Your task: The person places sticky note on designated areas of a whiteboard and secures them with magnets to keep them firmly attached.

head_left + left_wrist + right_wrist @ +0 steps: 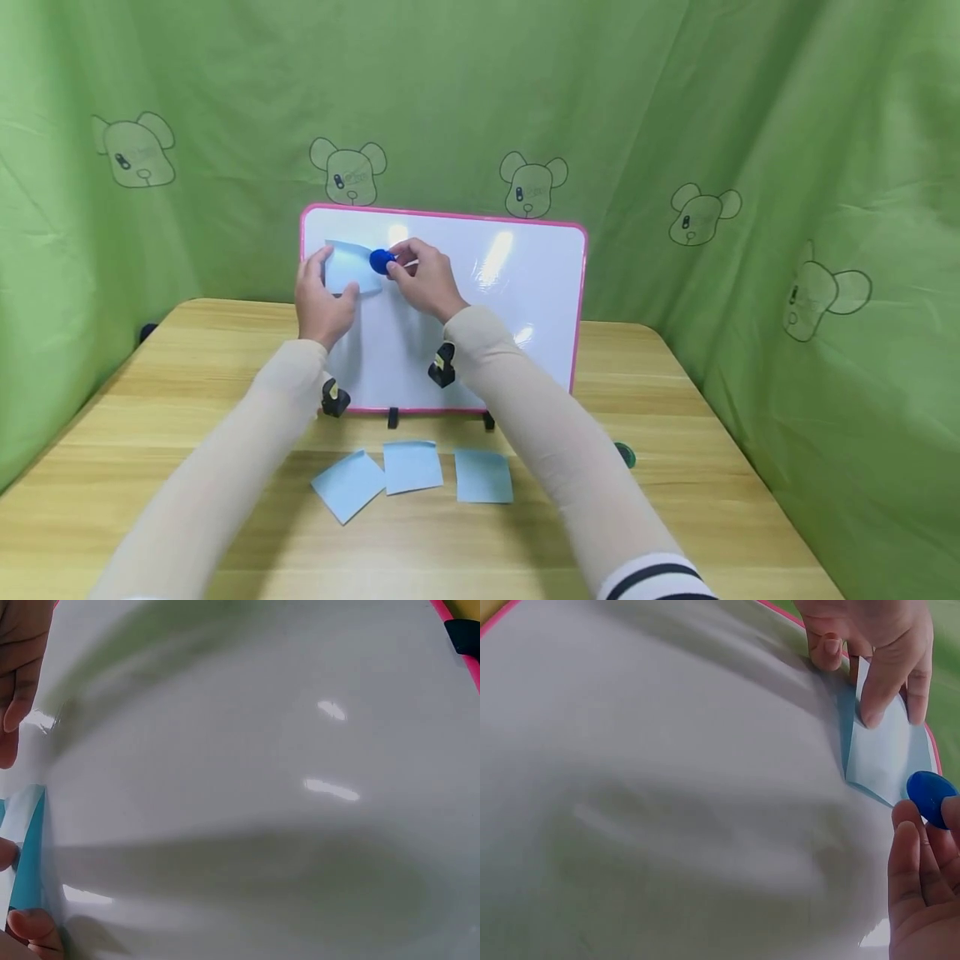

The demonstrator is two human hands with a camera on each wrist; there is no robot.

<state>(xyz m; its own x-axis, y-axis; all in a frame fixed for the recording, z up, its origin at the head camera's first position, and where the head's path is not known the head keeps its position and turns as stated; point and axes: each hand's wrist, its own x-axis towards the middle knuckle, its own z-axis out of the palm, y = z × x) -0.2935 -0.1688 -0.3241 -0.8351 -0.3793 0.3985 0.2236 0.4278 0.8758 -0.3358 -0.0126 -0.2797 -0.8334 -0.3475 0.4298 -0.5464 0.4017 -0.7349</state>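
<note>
I judge this the pinning step: left hand [321, 306] holds note [348, 267] at board [540, 283]; right hand [429, 280] pinches disc [381, 261]. Next calls for pressing disc over note.

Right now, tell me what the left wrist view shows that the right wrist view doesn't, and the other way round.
Only the left wrist view shows a black support at the pink rim.

Only the right wrist view shows the blue disc, held in the fingers of the right hand, and some green cloth beyond the board.

Both share the whiteboard, the light blue note, and parts of the right and left hand.
</note>
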